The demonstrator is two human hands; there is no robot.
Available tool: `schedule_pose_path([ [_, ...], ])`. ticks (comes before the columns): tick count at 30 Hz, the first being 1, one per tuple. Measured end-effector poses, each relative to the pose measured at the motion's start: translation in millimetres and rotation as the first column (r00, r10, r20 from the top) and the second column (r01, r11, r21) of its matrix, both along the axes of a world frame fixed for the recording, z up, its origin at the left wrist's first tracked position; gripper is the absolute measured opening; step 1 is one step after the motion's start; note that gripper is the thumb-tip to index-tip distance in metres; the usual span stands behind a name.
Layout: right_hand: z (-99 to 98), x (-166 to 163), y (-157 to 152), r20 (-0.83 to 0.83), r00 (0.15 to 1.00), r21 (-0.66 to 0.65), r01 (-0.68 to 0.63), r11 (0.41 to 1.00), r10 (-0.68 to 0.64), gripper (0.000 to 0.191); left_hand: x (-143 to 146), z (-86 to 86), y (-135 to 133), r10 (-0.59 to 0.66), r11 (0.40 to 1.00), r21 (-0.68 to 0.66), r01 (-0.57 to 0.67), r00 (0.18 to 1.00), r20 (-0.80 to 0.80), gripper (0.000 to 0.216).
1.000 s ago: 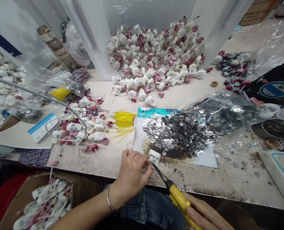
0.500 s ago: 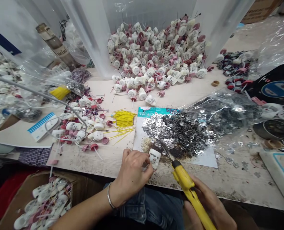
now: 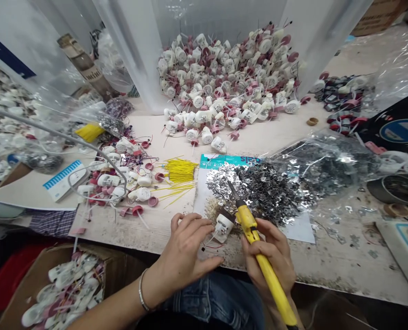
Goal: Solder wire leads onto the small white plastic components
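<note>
My left hand [image 3: 186, 245] is open, fingers spread, just left of a small white plastic housing [image 3: 223, 229] with thin wires. That housing rests near the table's front edge; whether a fingertip touches it I cannot tell. My right hand [image 3: 271, 252] is wrapped around a yellow soldering gun [image 3: 248, 222], its pointed metal tip aimed up and left over the pile of small metal plates [image 3: 272, 190]. The plates lie on a white and teal sheet [image 3: 302, 229], with brown residue by the housing. Thin yellow wires [image 3: 179, 169] lie left of the sheet.
A clear plastic bin [image 3: 135, 59] at the back holds many white and pink parts. More wired parts [image 3: 140, 195] lie to the left, near a grey cable loop [image 3: 97, 149]. A cardboard box [image 3: 116, 270] stands lower left. At right are a plastic bag of plates [image 3: 334, 160] and a metal tin [image 3: 379, 188].
My left hand has let go of the white housing and opened, and the housing now lies turned on the table. The right hand and soldering gun have moved up and left.
</note>
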State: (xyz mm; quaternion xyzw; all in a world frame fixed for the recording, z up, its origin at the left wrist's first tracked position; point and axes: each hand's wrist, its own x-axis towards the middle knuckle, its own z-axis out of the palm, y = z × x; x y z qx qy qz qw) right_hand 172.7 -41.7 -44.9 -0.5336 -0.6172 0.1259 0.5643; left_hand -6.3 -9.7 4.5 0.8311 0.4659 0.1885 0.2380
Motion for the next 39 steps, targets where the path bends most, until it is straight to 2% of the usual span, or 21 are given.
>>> schedule_pose_path([
  [1,-2.5,-0.4,1.8,0.030,1.000,0.010,-0.006,1.000,0.005,0.022,0.5,-1.5,-0.4,-0.023,1.000,0.000,0.023,1.000,-0.022,0.037],
  [4,-9.5,-2.6,10.9,0.134,0.988,0.009,-0.083,0.997,0.081,0.018,1.6,-6.3,1.0,-0.034,0.999,-0.022,0.033,0.998,-0.053,0.010],
  [6,-12.0,-2.7,13.4,0.156,0.982,-0.017,-0.105,0.994,0.106,0.016,1.8,-7.2,4.7,-0.023,0.997,-0.070,0.022,1.000,-0.020,0.011],
  [11,-6.2,9.2,-8.4,0.149,0.989,0.023,0.012,1.000,-0.016,0.018,14.3,-5.4,23.7,-0.019,0.962,-0.268,0.051,0.993,0.120,0.010],
  [13,-0.8,15.7,-20.7,0.104,0.989,0.002,0.101,0.995,-0.100,0.020,28.1,-8.6,33.2,-0.055,0.963,-0.262,0.068,0.997,0.056,0.012],
  [16,6.3,22.4,-32.6,0.031,0.970,-0.023,0.243,0.970,-0.243,0.023,52.8,-14.7,45.0,-0.105,0.972,-0.224,0.071,0.984,-0.144,0.014],
  [19,8.6,25.9,-36.3,0.015,0.955,0.001,0.295,0.955,-0.295,0.023,69.1,-16.4,50.8,-0.116,0.974,-0.221,0.050,0.949,-0.293,0.015],
  [23,5.6,31.3,-38.9,0.044,0.967,0.049,0.249,0.967,-0.251,0.024,66.2,-14.9,48.9,-0.153,0.987,-0.094,0.129,0.933,-0.327,0.017],
  [26,4.7,38.7,-45.5,0.136,0.981,0.001,0.138,0.990,-0.137,0.035,55.0,-14.8,43.5,-0.192,0.981,-0.043,0.188,0.925,-0.327,0.020],
  [29,9.8,47.8,-56.8,0.208,0.978,-0.058,0.030,0.998,-0.017,0.046,46.6,-13.4,38.3,-0.152,0.986,-0.115,0.123,0.943,-0.295,0.015],
  [31,15.7,52.4,-64.9,0.196,0.981,-0.091,0.012,0.996,0.006,0.048,44.0,-11.5,36.1,-0.099,0.984,-0.169,0.050,0.949,-0.299,0.014],
  [35,24.2,54.9,-72.3,0.119,0.992,-0.194,0.054,0.980,-0.031,0.029,44.4,-9.3,35.5,-0.023,0.977,-0.207,-0.041,0.954,-0.299,0.017],
  [37,24.1,55.3,-69.3,0.123,0.992,-0.180,0.032,0.983,-0.010,0.031,46.3,-9.8,37.3,-0.006,0.978,-0.201,-0.057,0.954,-0.298,0.018],
  [39,22.5,57.0,-63.9,0.158,0.985,-0.140,-0.043,0.989,0.065,0.038,48.7,-10.7,40.4,-0.008,0.977,-0.206,-0.060,0.949,-0.314,0.020],
])
